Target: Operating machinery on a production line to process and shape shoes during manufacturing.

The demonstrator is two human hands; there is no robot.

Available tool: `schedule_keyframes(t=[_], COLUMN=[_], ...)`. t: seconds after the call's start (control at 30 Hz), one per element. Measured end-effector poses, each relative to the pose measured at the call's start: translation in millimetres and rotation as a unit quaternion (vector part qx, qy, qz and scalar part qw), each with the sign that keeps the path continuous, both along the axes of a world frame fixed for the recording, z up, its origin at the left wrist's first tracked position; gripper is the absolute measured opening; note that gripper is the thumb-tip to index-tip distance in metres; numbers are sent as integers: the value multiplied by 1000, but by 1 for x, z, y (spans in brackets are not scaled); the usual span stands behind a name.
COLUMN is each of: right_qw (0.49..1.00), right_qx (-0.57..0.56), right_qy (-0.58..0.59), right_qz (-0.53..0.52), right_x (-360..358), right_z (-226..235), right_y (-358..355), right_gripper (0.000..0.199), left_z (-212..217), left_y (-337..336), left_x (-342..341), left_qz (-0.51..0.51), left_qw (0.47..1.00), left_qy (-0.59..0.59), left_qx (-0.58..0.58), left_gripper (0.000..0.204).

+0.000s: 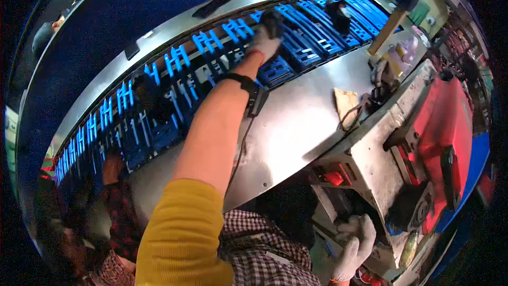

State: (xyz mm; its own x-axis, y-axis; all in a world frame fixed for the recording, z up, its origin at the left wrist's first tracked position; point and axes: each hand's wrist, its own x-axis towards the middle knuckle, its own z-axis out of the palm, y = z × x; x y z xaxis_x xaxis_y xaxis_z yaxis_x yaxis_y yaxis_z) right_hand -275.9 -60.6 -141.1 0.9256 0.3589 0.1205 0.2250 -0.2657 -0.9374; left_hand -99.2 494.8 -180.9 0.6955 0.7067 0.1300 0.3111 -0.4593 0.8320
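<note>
My left arm, in a mustard sleeve with a black band and small box (257,100) at the wrist, stretches out over a long bed of blue-lit metal parts (301,47). At its end my left hand (267,37), in a white glove with dark fingers, is among these parts. Motion blurs its fingers, so whether it grips one cannot be made out. Low at the right, my right hand (355,246) in a pale glove hangs beside a machine, its fingers loosely bent and apart. Nothing shows in it.
A steel ledge (286,137) runs along the near side of the parts. On it lie a tan sheet (346,107) and a pale purple bag (403,53). A red-covered machine (442,122) stands at the right. At the left another person's plaid sleeve (120,204) reaches toward the bed.
</note>
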Motion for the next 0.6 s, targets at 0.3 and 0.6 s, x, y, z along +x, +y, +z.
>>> schedule_keyframes(t=[0.3, 0.6], right_qw=[996, 987], right_qx=[50, 99], right_qy=[77, 123], right_qz=[-21, -38], right_x=[10, 14], right_z=[-16, -35], right_y=[22, 34], right_gripper=[59, 44], left_z=[31, -24], left_y=[13, 84], left_x=[-182, -359], left_qz=[298, 477], left_qw=[890, 870], left_qy=[38, -69], left_qx=[344, -101], left_gripper=[89, 91])
